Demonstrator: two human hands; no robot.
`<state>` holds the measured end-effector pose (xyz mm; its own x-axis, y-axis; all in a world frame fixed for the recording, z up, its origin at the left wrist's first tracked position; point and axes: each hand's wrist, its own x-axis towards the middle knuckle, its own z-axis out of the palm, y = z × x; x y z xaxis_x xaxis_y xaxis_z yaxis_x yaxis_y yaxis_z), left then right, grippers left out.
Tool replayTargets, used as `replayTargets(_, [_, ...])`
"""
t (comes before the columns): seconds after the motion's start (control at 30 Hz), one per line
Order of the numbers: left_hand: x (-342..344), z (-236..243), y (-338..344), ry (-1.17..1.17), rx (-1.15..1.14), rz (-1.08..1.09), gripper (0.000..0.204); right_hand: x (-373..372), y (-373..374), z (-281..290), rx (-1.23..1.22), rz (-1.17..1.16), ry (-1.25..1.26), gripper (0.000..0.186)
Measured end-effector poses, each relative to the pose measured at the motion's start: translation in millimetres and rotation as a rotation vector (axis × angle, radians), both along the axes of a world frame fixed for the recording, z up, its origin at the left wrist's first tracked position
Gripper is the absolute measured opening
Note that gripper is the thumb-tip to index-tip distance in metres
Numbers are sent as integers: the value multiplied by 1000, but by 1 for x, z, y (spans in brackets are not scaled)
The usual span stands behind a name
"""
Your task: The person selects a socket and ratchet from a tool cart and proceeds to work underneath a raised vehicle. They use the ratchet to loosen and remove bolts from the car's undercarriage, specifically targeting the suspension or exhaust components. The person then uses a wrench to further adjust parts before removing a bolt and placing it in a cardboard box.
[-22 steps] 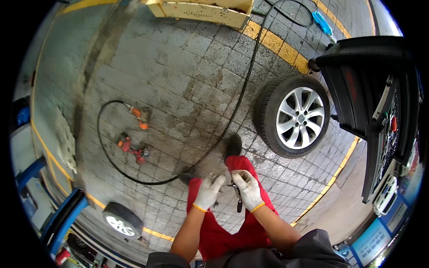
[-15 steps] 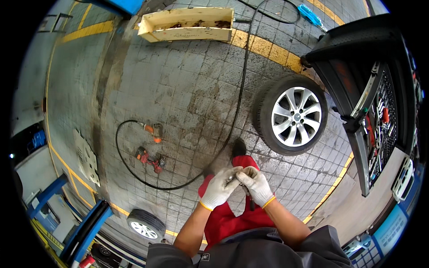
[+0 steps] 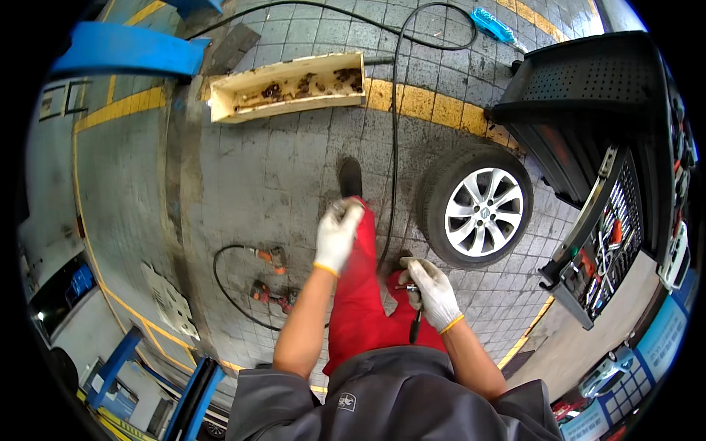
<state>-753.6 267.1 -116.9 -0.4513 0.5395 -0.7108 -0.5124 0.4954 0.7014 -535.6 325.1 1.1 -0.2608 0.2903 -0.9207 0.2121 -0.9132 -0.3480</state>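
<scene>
My left hand [image 3: 337, 239], in a white glove with a yellow cuff, reaches forward over my left leg with its fingers curled closed. A small bit of metal seems to show at its fingertips, too small to name. Lower and to the right, my gloved right hand [image 3: 432, 292] is closed around a hand tool with a black handle [image 3: 416, 327]. The handle points down toward my waist, and the palm and fingers hide part of the tool's metal end. To the right of my hands, a wheel with silver spokes [image 3: 485, 212] lies flat on the tiles.
A black tool cart [image 3: 581, 73] stands at the right, its open drawer [image 3: 588, 275] full of tools. Ahead is a wooden box [image 3: 257, 114] with dark bits inside. A black hose [image 3: 395, 132] crosses the floor. Orange [image 3: 276, 261] and red [image 3: 271, 295] power tools lie left, below a blue lift arm [image 3: 125, 50].
My hands, together before, have come apart: the left moved forward and left, the right stays low with the black-handled tool now in sight. My left foot has stepped forward.
</scene>
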Motion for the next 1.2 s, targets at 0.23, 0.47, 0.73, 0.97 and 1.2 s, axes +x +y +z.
replayTargets(0.23, [-193, -35, 129, 370, -329, -18, 52, -57, 76, 23, -118, -315, -111, 33])
replayTargets(0.47, [-195, -18, 156, 299, -269, -320, 50, -87, 126, 63, -61, -477, -85, 31])
replayTargets(0.73, [-58, 145, 210, -175, 32, -1139, 32, -50, 167, 94, 59, -891, -43, 25])
replayTargets(0.97, [24, 244, 292, -39, 143, -1651, 42, 5, 230, 130, 136, -1230, 55, 34])
replayTargets(1.2, [120, 256, 362, 369, 697, -1710, 37, 57, 238, 155, 327, -1383, 76, 37])
